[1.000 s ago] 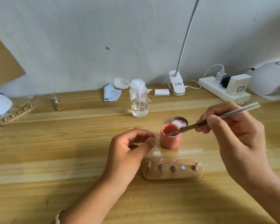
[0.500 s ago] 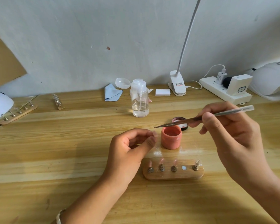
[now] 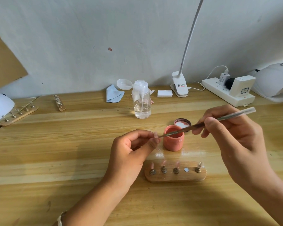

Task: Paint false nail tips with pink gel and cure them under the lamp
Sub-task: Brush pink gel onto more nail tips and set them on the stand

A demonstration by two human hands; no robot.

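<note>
Both grips hold something: the left hand (image 3: 131,154) pinches a nail tip (image 3: 155,134) just beside the open pink gel pot (image 3: 173,141) on the table (image 3: 55,152), while the right hand (image 3: 232,141) holds the brush (image 3: 235,114) to that tip.

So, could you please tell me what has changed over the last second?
The right hand lifted the brush out of the pink gel jar and swung it left; its tip now meets the nail tip pinched by the left hand. The left hand, jar and wooden holder stayed put.
</note>
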